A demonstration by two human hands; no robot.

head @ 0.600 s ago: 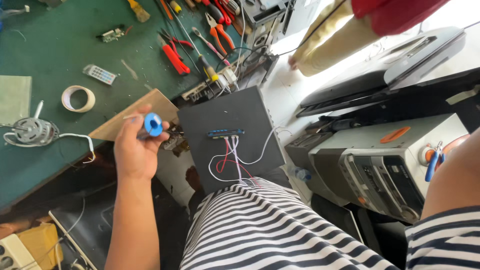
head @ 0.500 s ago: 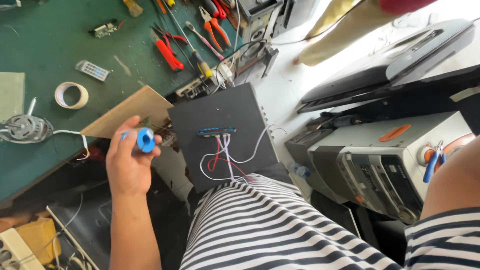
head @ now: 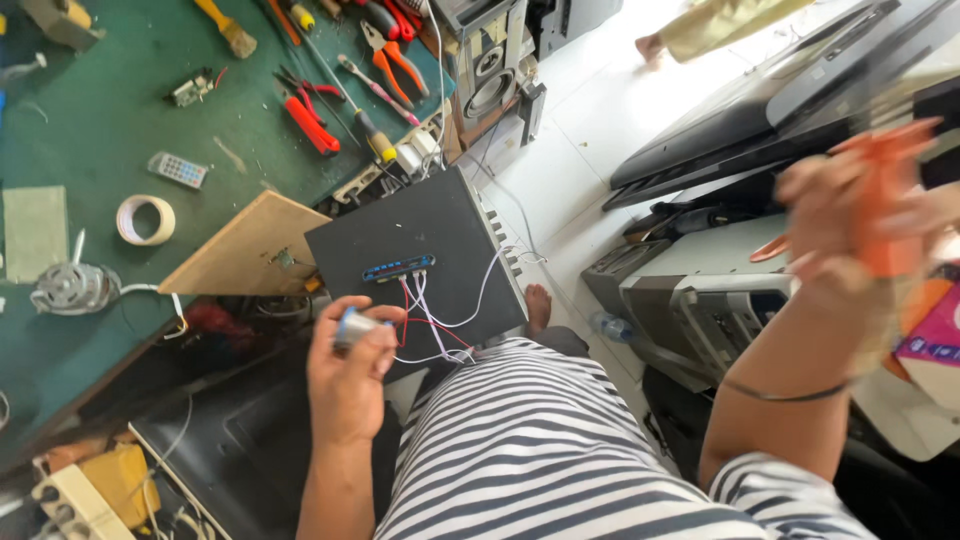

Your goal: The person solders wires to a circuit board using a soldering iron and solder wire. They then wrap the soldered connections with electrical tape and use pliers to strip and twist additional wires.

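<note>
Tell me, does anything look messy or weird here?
Yes. Loose red and white wires dangle out of the black box on the lap, and pliers lie scattered across the green bench.

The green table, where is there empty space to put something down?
On the green table, the biggest bare patch lies between the small remote, the tape roll and the red pliers. Another bare strip runs above the small motor, beside the pale green pad. The top right corner is crowded with pliers and screwdrivers.
</note>
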